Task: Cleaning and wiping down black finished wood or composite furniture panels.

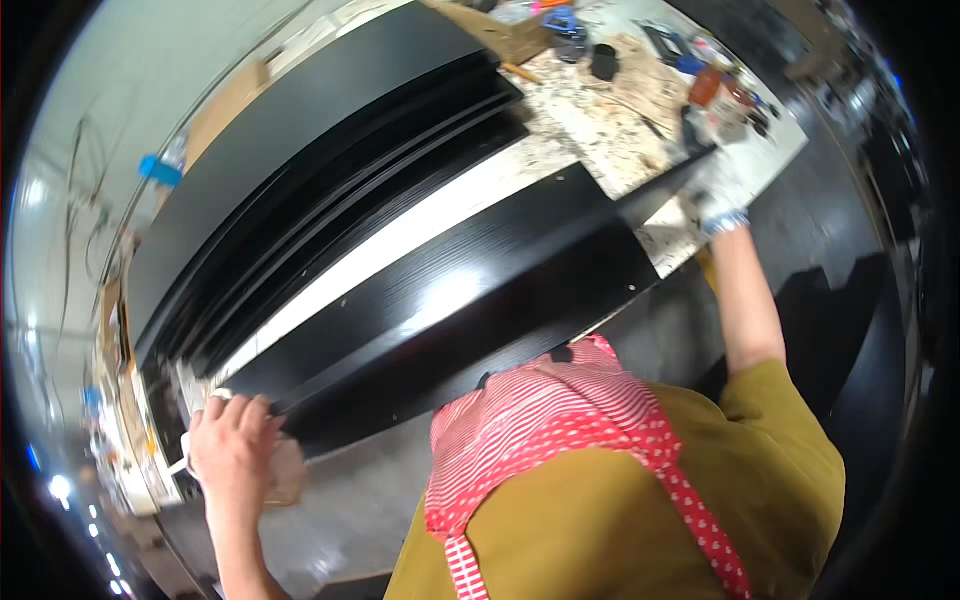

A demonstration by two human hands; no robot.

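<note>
A long, narrow black strip (668,184) runs lengthwise over a wide, glossy black board (500,236) and reaches past the board's right end. At the lower left, my left hand (232,440) is bare, its fingers curled over the strip's near end. A beige, blurred piece (286,470) shows beside that palm; what it is I cannot tell. My right hand (722,185), in a whitish glove with a blue-and-white cuff, is closed at the strip's far end, its fingers bright and smeared.
Behind the board lies a stack of black grooved panels (330,150) on a paint-spotted white table (560,125). Small tools, a dark cup (604,62) and a reddish-brown bottle (704,86) crowd the far right. A red-and-white apron (550,390) touches the near edge.
</note>
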